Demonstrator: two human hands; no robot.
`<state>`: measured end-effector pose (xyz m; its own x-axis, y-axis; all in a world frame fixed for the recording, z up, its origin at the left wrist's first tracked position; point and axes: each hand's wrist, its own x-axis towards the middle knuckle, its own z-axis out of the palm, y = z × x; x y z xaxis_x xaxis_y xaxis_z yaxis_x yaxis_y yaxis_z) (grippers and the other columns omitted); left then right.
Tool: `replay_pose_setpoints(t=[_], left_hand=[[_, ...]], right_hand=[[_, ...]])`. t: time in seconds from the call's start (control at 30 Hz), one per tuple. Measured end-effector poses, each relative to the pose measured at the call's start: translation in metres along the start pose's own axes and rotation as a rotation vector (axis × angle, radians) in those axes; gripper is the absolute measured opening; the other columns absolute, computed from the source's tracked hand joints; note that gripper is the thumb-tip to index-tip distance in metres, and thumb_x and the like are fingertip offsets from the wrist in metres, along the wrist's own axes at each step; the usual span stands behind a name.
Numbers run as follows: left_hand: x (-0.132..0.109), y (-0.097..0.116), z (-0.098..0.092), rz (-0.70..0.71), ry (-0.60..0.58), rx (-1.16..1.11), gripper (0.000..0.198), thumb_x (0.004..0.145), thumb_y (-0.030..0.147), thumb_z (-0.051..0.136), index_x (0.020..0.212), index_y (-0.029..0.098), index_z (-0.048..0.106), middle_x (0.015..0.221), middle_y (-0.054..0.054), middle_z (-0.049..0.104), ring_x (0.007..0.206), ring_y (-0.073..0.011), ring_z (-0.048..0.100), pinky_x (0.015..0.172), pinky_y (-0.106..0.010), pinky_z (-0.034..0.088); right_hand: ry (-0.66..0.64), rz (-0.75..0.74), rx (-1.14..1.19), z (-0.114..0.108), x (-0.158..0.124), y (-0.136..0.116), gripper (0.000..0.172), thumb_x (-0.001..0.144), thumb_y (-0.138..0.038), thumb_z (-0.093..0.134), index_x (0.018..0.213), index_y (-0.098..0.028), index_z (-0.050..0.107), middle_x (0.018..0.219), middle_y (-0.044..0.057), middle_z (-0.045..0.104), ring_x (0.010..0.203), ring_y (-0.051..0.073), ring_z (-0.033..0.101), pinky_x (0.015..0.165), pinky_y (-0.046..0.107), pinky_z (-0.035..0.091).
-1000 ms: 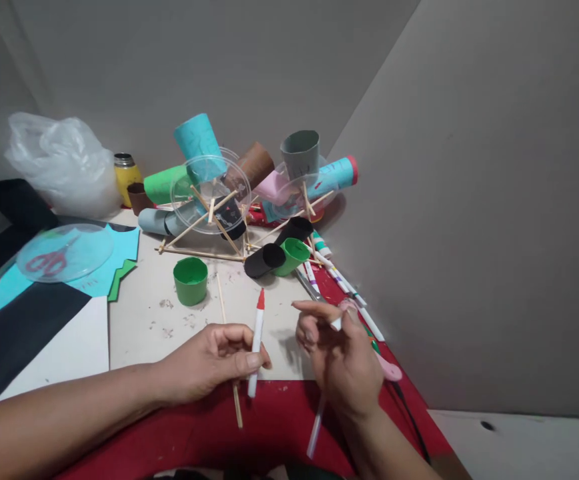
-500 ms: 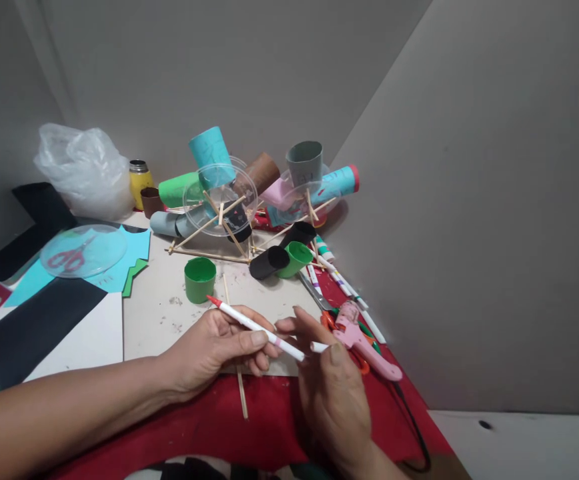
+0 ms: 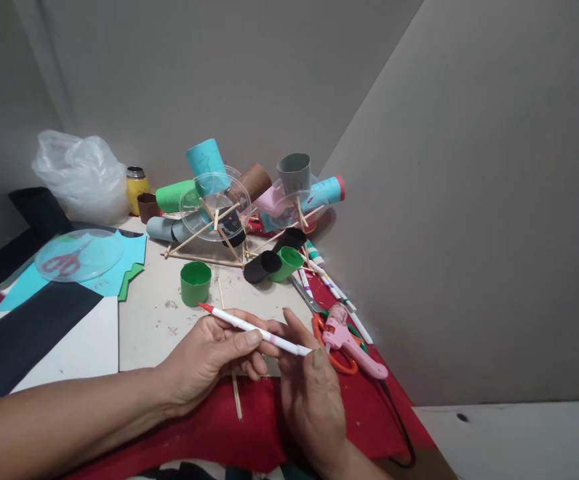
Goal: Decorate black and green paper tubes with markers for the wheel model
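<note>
A white felt-tip pen (image 3: 249, 328) with a red end is pinched between the thumb and fingers of my left hand (image 3: 222, 350). Its red end points up and left, close to a green paper cup (image 3: 196, 285). My right hand (image 3: 314, 393) has thumb and fingers closed on a short white end piece (image 3: 304, 351), which meets the pen's lower right end. Under the left hand lie thin wooden sticks (image 3: 237, 397), partly hidden. A pink glue gun (image 3: 352, 343) rests right of my right hand, over orange-handled scissors (image 3: 342, 363).
Behind stands a wooden-stick frame (image 3: 204, 259) with clear plastic discs and coloured paper tubes. Black (image 3: 262, 267) and green tubes lie before it. Several markers (image 3: 337, 290) line the right side. Paper sheets (image 3: 94, 333), a clear lid (image 3: 79, 257), a plastic bag (image 3: 79, 177) and yellow bottle (image 3: 137, 190) are left.
My right hand has moved left, bringing the white end piece from just beside the pen onto its end. The left hand still grips the pen. The view has shifted slightly.
</note>
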<state>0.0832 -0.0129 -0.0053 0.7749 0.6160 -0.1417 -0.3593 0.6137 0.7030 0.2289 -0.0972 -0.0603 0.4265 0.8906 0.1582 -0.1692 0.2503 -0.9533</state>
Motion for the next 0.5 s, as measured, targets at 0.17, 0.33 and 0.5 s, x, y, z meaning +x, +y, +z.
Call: replay_pose_setpoints(t=[0.17,0.33,0.5], left_hand=[[0.0,0.002,0.001,-0.016,0.051,0.033,0.036,0.077,0.038,0.087,0.094,0.011,0.072,0.079,-0.005,0.075,0.061,-0.0083,0.066,0.062,-0.018,0.053],[0.004,0.006,-0.003,0.1,0.147,0.189,0.042,0.074,0.048,0.087,0.084,0.013,0.064,0.069,-0.002,0.073,0.057,-0.009,0.063,0.059,-0.02,0.051],[0.009,0.001,-0.012,0.045,0.173,0.288,0.05,0.069,0.056,0.087,0.081,0.013,0.064,0.066,-0.001,0.07,0.053,-0.0083,0.058,0.056,-0.021,0.047]], right_hand=[[0.025,-0.072,-0.118,-0.003,0.003,-0.006,0.045,0.098,-0.057,0.052,0.13,-0.03,0.068,0.12,0.008,0.074,0.112,0.026,0.069,0.098,0.043,0.055],[-0.127,-0.1,-0.832,-0.017,0.033,-0.029,0.054,0.102,-0.059,0.036,0.078,-0.024,0.069,0.069,0.003,0.068,0.068,0.018,0.064,0.066,0.029,0.049],[-0.252,-0.084,-1.144,-0.035,0.062,-0.019,0.044,0.087,-0.048,0.065,0.052,-0.023,0.052,0.045,-0.002,0.048,0.042,0.013,0.039,0.05,0.029,0.022]])
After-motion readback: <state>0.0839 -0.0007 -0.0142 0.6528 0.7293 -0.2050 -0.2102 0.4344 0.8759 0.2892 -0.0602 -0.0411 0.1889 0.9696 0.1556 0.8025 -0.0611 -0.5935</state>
